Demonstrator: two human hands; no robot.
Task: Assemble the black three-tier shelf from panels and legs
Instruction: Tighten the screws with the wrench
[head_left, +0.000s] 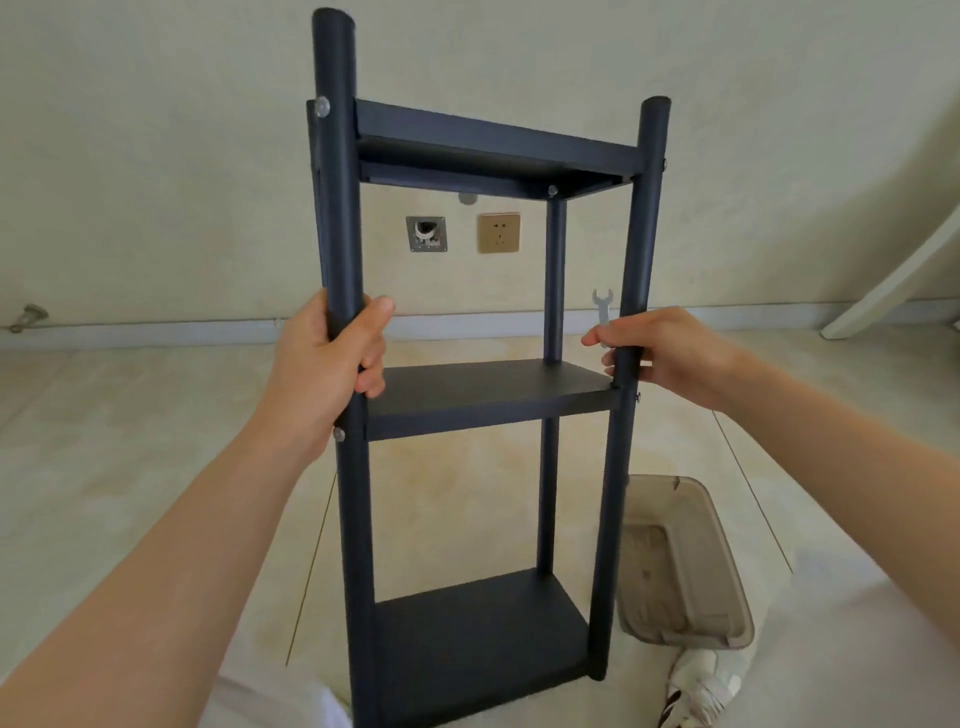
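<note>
Beige tile floor (130, 441), pale wall (156, 156); shelf (483, 395) upright, perhaps lifted.

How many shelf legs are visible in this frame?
3: near left leg in the left hand, near right leg in the right hand, far right leg behind. A fourth may be hidden.

Between the panels of the shelf (488, 395) the gaps are open front to back. A tray (691, 587) and a shoe (696, 686) lie on the floor (130, 415) just right of its base.
</note>
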